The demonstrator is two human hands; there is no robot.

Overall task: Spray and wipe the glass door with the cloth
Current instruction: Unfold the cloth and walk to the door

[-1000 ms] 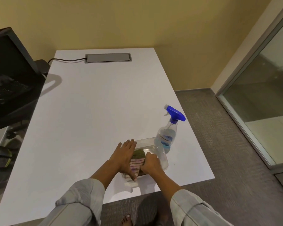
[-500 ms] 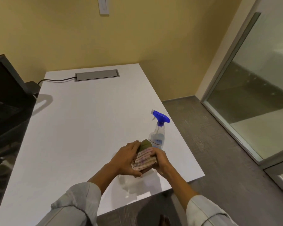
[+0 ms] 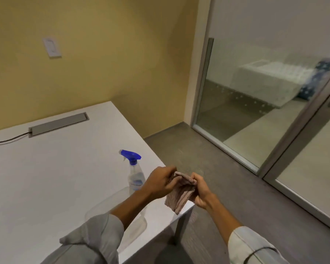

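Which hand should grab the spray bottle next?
Probably the left hand. The spray bottle stands on the table just beside it, while the right hand is farther off and could keep the cloth.

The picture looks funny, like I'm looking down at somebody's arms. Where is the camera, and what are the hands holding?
The camera sits on a person's head, looking forward and down, so you see their own arms reaching out. There is no machine here, just two bare hands. The left hand and the right hand both hold a striped cloth between them, up in the air above the table's corner. On the white table stands a spray bottle with a blue top, and beside it lies a clear plastic tub. On the right is the glass door that the cloth is for.
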